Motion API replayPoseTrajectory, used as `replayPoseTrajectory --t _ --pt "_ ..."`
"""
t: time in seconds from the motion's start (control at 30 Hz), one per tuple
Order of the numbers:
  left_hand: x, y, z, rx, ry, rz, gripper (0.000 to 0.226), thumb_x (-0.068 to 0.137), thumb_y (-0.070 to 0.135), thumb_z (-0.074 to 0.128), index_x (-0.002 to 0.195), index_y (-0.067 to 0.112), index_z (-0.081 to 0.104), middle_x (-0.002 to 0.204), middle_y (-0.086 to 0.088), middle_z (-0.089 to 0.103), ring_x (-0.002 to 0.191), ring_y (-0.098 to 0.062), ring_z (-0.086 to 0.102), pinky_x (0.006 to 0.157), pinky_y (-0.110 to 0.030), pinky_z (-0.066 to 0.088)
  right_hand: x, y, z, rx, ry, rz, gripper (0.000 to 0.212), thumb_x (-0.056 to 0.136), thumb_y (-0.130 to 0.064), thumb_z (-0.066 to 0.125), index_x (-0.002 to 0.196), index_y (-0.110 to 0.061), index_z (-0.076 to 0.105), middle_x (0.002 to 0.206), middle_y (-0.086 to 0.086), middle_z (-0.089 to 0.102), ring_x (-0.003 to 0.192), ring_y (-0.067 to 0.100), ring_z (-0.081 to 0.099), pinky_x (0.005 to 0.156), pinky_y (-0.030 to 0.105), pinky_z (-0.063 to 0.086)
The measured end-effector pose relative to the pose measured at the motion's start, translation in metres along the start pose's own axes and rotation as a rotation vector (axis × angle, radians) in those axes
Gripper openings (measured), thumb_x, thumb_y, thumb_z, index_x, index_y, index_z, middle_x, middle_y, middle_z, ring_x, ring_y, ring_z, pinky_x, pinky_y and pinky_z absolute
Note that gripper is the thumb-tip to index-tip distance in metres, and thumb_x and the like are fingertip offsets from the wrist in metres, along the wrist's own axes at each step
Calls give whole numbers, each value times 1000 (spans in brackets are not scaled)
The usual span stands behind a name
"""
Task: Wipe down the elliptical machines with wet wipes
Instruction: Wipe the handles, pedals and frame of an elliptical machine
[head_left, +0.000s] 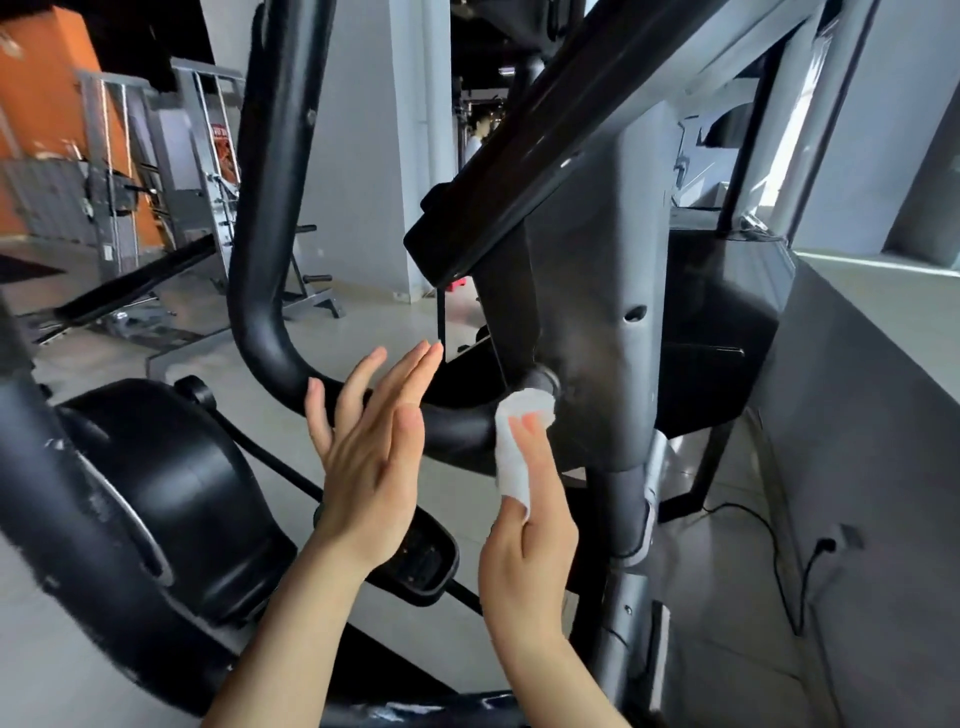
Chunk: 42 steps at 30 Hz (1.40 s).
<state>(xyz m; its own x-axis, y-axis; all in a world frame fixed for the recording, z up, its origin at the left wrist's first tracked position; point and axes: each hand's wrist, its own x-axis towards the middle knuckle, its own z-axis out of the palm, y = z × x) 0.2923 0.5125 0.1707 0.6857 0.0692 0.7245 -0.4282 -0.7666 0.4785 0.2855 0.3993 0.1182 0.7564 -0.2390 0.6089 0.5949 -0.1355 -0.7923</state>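
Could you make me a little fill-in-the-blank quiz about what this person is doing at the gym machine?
1. The right hand presses a white ____ against the black curved bar.
2. The left hand is ____, fingers straight, holding nothing.
3. The wipe touches the bar where it meets the ____ column.

Missing words: wipe; open; grey

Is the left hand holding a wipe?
No, the left hand is open with straight fingers and empty; the white wipe is in the right hand.

Open gap left of the grey column (592, 291), bounded by curved black handlebar (260, 291) below and left.
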Motion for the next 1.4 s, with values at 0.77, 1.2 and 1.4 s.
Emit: replayPoseTrajectory --t 0.77,1.2,1.4 --pt "-7 -3 -6 -15 -6 -1 77 90 72 -10 149 33 20 148 36 15 146 10 1 118 -25 -16 101 26 -83 -618 -416 -708 59 77 15 39 130 1 60 138 16 56 131 25 47 113 21 32" --pt "-7 3 -8 -70 -13 -40 86 85 78 -9 150 31 23 141 52 7 139 21 -5 113 -15 -19 36 -21 -19 -111 -216 -236 45 82 -10 33 111 -9 67 112 -4 66 111 4 49 99 7 31" --pt "-27 7 -19 -169 76 -64 65 96 68 4 146 33 25 155 18 25 149 -2 12 123 -31 5 28 -22 -27 20 -55 -217 47 86 -10 35 124 -18 61 129 -4 60 126 6 50 108 21 36"
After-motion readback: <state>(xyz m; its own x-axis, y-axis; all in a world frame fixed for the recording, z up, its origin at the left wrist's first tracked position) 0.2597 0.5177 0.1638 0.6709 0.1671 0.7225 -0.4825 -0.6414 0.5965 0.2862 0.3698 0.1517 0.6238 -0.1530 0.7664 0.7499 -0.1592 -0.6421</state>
